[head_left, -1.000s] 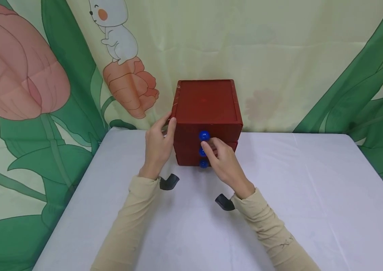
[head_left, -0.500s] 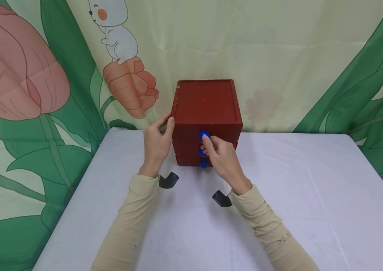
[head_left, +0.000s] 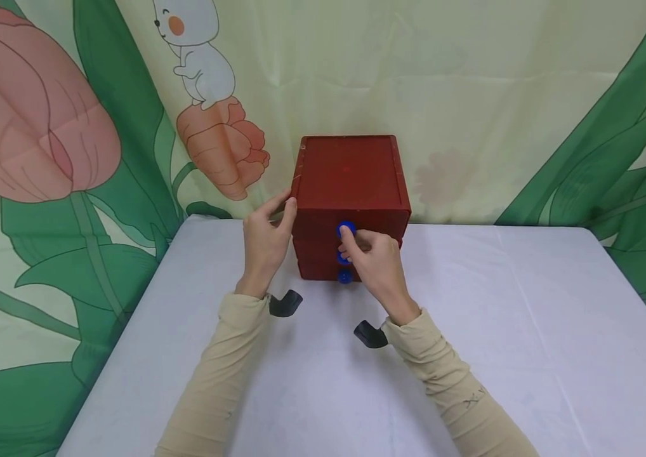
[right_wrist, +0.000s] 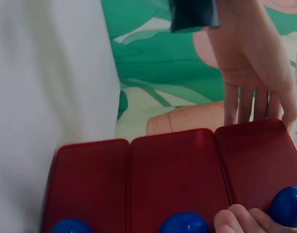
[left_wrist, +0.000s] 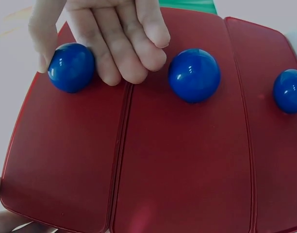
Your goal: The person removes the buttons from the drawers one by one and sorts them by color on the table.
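Note:
A red three-drawer box stands on the table, its drawer fronts facing me, each with a round blue knob. My right hand is at the top knob, pinching it with thumb and forefinger. Its other fingers lie between that knob and the middle knob, which is uncovered in the left wrist view. The bottom knob is free. My left hand rests against the box's left side, its fingers straight and its thumb at the front edge.
A white cloth covers the table. Right behind the box hangs a printed curtain with a rabbit, a carrot, a tulip and leaves. A black wrist mount sits at the left cuff, another mount at the right.
My right hand has risen slightly from beside the middle knob, and its thumb has come onto the top knob. The left hand has stayed at the box's side. All drawers look unmoved.

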`<state>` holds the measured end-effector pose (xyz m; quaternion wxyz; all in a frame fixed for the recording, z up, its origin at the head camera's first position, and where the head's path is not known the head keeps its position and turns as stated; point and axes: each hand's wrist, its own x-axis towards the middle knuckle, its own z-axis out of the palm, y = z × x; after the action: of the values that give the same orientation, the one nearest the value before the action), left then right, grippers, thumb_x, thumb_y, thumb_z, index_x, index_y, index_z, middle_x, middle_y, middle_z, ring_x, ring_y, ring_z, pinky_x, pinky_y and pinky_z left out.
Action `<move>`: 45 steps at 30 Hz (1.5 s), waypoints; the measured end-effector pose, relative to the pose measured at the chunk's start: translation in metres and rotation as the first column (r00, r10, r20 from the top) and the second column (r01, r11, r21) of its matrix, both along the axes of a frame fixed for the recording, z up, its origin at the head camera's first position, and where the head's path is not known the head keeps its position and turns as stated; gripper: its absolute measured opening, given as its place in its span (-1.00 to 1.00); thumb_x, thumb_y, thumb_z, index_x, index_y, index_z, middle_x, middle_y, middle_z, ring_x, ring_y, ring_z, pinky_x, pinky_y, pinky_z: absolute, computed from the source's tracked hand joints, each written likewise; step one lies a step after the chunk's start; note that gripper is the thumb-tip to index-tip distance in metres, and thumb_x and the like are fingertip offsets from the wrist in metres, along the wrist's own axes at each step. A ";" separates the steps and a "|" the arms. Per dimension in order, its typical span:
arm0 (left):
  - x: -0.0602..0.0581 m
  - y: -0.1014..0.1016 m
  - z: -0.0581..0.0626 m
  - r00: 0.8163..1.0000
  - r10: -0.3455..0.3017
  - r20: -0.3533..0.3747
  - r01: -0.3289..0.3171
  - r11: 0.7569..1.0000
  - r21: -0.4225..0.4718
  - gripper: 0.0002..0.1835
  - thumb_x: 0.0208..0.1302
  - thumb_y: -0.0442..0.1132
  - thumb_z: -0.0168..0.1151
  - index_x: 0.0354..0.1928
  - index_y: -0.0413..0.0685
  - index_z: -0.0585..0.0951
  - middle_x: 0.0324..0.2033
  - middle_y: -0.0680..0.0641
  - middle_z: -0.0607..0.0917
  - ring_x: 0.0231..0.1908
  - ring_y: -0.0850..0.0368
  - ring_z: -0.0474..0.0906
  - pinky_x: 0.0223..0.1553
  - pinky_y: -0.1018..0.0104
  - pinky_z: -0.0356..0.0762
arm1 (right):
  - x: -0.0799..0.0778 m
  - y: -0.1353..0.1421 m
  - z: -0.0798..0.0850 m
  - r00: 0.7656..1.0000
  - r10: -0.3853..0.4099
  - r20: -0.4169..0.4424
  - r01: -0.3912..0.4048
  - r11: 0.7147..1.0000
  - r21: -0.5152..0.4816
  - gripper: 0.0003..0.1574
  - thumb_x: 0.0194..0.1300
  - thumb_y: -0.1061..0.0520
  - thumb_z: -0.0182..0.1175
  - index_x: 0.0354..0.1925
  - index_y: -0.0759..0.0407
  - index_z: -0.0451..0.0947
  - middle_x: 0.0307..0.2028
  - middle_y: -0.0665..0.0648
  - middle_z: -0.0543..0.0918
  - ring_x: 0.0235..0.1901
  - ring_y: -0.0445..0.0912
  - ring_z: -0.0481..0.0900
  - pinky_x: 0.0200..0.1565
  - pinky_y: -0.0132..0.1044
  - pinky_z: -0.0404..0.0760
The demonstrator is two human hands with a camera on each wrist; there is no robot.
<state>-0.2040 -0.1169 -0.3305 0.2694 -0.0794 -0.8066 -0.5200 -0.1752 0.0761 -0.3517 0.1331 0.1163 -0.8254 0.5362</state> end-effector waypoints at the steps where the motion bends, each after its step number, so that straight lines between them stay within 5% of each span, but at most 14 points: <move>1: 0.000 0.000 0.000 1.000 -0.003 0.001 0.003 1.000 0.000 -0.60 0.43 -0.07 0.17 0.17 -0.12 0.65 0.00 -0.15 0.74 -0.07 0.07 0.72 -0.12 0.15 0.72 | 0.000 0.000 -0.001 1.000 -0.003 -0.003 0.003 1.000 -0.009 -0.45 0.45 -0.15 0.13 -0.38 0.26 0.72 -0.46 0.13 0.77 -0.42 -0.10 0.74 -0.38 -0.27 0.66; 45: -0.004 -0.017 0.004 0.985 -0.127 0.116 0.123 0.992 0.041 -0.51 0.34 0.07 0.27 0.21 -0.01 0.63 0.07 -0.10 0.72 0.06 0.08 0.66 0.06 0.12 0.65 | 0.026 0.006 -0.002 0.998 0.039 0.039 -0.036 0.997 -0.066 -0.47 0.39 -0.14 0.22 -0.31 0.32 0.75 -0.46 0.14 0.78 -0.40 0.05 0.76 -0.35 -0.35 0.71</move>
<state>-0.2079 -0.1335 -0.3263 0.1892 -0.0942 -0.8057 -0.5533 -0.1489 0.0817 -0.3537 0.1099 0.1164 -0.8077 0.5675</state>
